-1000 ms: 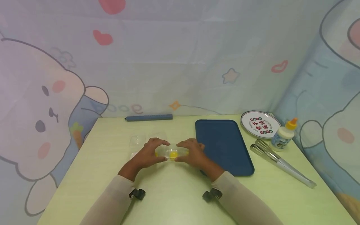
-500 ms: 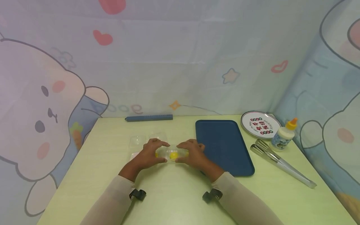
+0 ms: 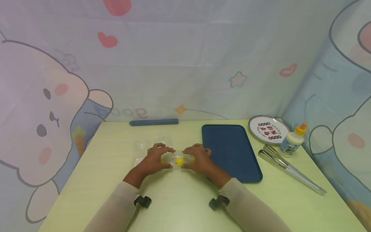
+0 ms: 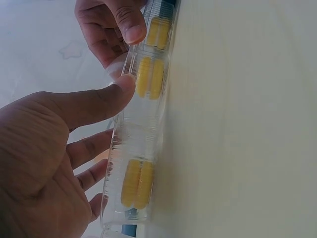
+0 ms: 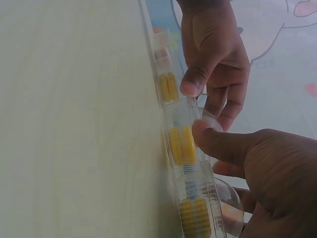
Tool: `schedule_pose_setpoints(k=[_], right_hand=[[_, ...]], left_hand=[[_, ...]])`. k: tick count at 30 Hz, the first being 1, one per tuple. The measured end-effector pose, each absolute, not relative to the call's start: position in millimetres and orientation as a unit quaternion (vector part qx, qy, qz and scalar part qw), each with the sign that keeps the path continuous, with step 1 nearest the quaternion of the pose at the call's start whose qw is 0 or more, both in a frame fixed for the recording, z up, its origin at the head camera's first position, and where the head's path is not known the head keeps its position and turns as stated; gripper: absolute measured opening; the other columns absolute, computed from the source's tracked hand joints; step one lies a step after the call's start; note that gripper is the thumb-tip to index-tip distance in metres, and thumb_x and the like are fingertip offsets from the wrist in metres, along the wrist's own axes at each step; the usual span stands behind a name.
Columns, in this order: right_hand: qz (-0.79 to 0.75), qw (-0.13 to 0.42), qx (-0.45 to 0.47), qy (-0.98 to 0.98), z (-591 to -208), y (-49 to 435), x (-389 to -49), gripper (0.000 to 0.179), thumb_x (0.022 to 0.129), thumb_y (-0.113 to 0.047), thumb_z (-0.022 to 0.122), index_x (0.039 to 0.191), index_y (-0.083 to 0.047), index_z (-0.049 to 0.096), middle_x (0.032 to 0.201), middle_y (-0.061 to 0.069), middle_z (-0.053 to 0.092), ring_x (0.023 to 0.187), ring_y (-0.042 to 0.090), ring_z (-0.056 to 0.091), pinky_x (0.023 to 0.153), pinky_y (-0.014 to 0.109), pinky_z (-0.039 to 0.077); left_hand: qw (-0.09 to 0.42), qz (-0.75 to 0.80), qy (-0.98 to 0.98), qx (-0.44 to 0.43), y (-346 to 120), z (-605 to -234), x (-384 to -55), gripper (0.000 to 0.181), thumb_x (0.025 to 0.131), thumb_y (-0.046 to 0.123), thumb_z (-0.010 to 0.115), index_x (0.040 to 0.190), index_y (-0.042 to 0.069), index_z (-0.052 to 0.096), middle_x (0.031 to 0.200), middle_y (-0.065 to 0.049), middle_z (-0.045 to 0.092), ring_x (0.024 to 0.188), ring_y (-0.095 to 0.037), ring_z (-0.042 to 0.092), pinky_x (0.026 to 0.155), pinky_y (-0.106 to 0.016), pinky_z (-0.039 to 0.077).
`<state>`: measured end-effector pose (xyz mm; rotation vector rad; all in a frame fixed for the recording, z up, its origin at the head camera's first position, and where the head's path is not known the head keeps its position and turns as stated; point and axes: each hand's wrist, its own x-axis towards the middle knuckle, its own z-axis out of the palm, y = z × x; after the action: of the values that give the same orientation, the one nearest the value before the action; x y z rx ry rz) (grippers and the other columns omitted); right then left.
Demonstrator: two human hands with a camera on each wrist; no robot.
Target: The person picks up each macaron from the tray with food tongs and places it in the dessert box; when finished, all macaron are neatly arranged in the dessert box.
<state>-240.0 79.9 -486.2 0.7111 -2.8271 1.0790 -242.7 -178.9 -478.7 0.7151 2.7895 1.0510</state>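
Note:
A clear plastic box [image 3: 176,158] stands on the table between my hands, with several yellow macarons [image 4: 137,183] upright in its compartments. My left hand [image 3: 155,160] grips the box's left part, thumb on the near edge and fingers at the far side. At the right part my right hand [image 3: 198,157] grips it the same way. Both thumbs press the top rim in the right wrist view, where clear domes [image 5: 230,203] bulge behind the macarons [image 5: 182,145]. How the far fingertips touch the box is partly hidden.
Left of my hands lies another clear moulded piece [image 3: 141,145], with something pink [image 3: 139,160] near my left wrist. A blue tray [image 3: 232,153], a plate [image 3: 269,129], metal tongs [image 3: 292,170] and a yellow-capped bottle [image 3: 291,141] are at right. A blue-grey rod [image 3: 153,122] lies at the back edge.

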Motion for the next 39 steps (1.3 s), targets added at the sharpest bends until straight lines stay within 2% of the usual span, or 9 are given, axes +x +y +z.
schedule_pose_setpoints(k=[7, 19, 26, 33, 39], right_hand=[[0.333, 0.009, 0.23, -0.914, -489, 81, -241, 0.056, 0.089, -0.03, 0.092, 0.14, -0.013, 0.075, 0.151, 0.01, 0.067, 0.152, 0.041, 0.042, 0.111, 0.074, 0.023], [0.338, 0.013, 0.226, -0.914, -492, 81, -240, 0.056, 0.088, -0.03, 0.093, 0.139, -0.014, 0.075, 0.151, 0.009, 0.068, 0.153, 0.042, 0.041, 0.111, 0.076, 0.021], [0.341, 0.008, 0.227, -0.912, -485, 81, -241, 0.059, 0.089, -0.031, 0.093, 0.141, -0.012, 0.072, 0.151, 0.01, 0.066, 0.153, 0.043, 0.04, 0.112, 0.076, 0.02], [0.345, -0.007, 0.218, -0.913, -479, 79, -246, 0.056, 0.094, -0.038, 0.086, 0.142, -0.014, 0.071, 0.152, 0.01, 0.065, 0.15, 0.037, 0.046, 0.113, 0.07, 0.022], [0.344, -0.015, 0.215, -0.914, -475, 74, -256, 0.053, 0.098, -0.04, 0.081, 0.141, -0.012, 0.071, 0.15, 0.01, 0.067, 0.147, 0.035, 0.05, 0.112, 0.07, 0.023]], left_hand=[[0.037, 0.333, 0.912, 0.239, -177, -483, -244, 0.057, 0.089, 0.021, 0.092, 0.141, 0.013, 0.071, 0.155, -0.022, 0.056, 0.158, -0.045, 0.033, 0.121, -0.079, 0.021], [0.03, 0.326, 0.911, 0.251, -178, -480, -243, 0.06, 0.088, 0.021, 0.092, 0.143, 0.012, 0.068, 0.151, -0.012, 0.065, 0.16, -0.047, 0.03, 0.121, -0.08, 0.021], [0.022, 0.317, 0.913, 0.254, -187, -475, -247, 0.07, 0.089, 0.031, 0.092, 0.151, 0.011, 0.064, 0.165, -0.016, 0.054, 0.165, -0.051, 0.018, 0.123, -0.084, 0.013], [0.019, 0.339, 0.915, 0.216, -203, -466, -254, 0.067, 0.097, 0.038, 0.083, 0.153, 0.009, 0.061, 0.166, -0.02, 0.05, 0.165, -0.052, 0.015, 0.123, -0.084, 0.009], [0.026, 0.326, 0.928, 0.18, -212, -460, -265, 0.068, 0.101, 0.043, 0.076, 0.157, 0.009, 0.056, 0.169, -0.022, 0.045, 0.166, -0.052, 0.011, 0.125, -0.082, 0.007]])
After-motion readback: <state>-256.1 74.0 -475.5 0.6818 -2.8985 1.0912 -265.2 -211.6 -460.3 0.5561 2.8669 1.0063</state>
